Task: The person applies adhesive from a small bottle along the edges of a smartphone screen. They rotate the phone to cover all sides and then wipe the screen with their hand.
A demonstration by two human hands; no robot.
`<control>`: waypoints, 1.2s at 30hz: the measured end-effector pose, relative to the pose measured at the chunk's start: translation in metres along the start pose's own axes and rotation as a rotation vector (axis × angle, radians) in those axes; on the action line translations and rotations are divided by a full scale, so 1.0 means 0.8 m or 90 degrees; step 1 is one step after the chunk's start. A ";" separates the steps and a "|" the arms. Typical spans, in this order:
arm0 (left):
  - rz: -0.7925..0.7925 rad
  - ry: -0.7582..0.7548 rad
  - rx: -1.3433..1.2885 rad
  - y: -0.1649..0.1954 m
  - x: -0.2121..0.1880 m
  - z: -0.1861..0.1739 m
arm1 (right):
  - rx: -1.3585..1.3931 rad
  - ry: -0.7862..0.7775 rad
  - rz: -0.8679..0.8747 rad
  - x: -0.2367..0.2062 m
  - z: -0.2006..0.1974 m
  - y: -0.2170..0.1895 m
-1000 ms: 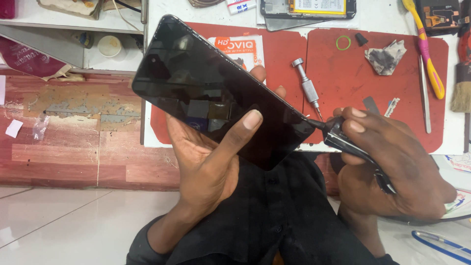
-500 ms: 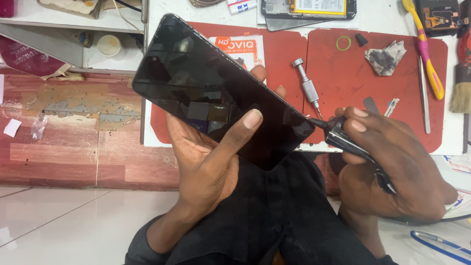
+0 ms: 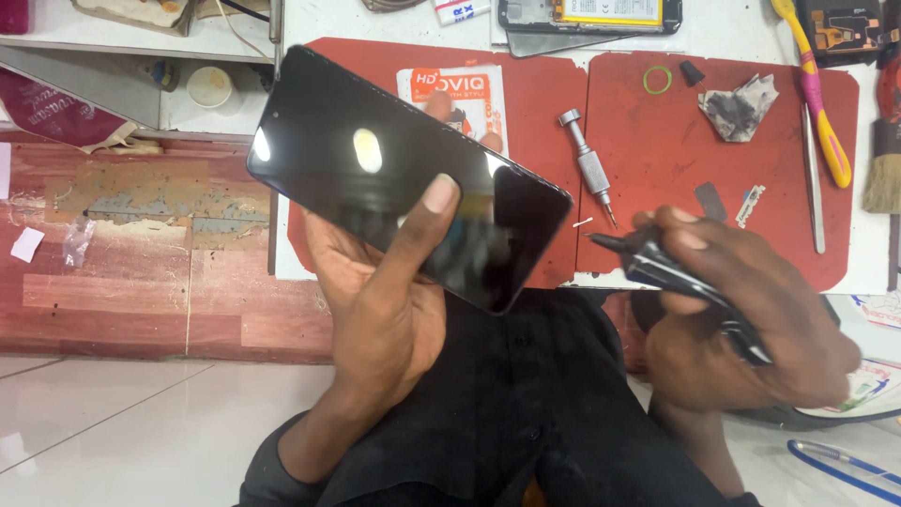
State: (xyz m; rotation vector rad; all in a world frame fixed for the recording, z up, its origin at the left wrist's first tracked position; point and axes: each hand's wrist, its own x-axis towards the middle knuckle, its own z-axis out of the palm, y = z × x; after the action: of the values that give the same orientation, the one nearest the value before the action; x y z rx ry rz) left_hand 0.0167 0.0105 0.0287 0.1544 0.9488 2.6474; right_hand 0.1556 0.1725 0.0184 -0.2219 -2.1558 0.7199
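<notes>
**A:** Closest to you, what are your hands doing?

**B:** Your left hand [image 3: 375, 300] comes up from your lap, palm under the black phone [image 3: 404, 174]. Its thumb is pressed across the glass and the fingertips show past the far edge, so the hand is closed around the phone, holding it tilted above the front of the bench. Your right hand [image 3: 741, 329] is curled tight around a black pen-like tool [image 3: 676, 277], tip pointing left toward the phone's lower corner, just short of it and not touching.

**A:** And on the bench beyond them?

**B:** Under the phone lies the left red mat [image 3: 535, 103] with an orange and white card [image 3: 460, 94] on it, partly hidden by the phone. The right red mat [image 3: 779, 169] carries a silver screwdriver [image 3: 587, 164], a green ring [image 3: 657, 80], a crumpled grey scrap [image 3: 739, 103] and thin metal tweezers [image 3: 813, 178]. A yellow and pink toothbrush [image 3: 815, 89] lies over its far right edge, with a paintbrush [image 3: 882, 164] beside it.

**A:** Any containers?

**B:** Far left, on the shelf, a small white round tub [image 3: 208, 86]; you cannot tell what is in it. At the far edge lies an opened phone body [image 3: 591, 14] with its yellow battery showing.
</notes>
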 end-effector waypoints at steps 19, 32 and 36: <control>-0.019 0.005 0.017 -0.010 0.002 -0.010 | 0.025 -0.033 -0.005 0.018 0.015 -0.007; 0.056 0.039 0.020 -0.021 0.003 -0.007 | 0.914 -0.182 0.487 0.018 0.042 -0.016; 0.097 0.027 0.097 -0.032 -0.006 -0.010 | 0.871 -0.328 0.528 0.002 0.061 -0.009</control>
State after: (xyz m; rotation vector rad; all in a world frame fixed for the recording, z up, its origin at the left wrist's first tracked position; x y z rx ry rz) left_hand 0.0266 0.0226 0.0068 0.2143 1.1982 2.7240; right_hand 0.1177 0.1466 -0.0003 -0.1750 -1.4226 2.7286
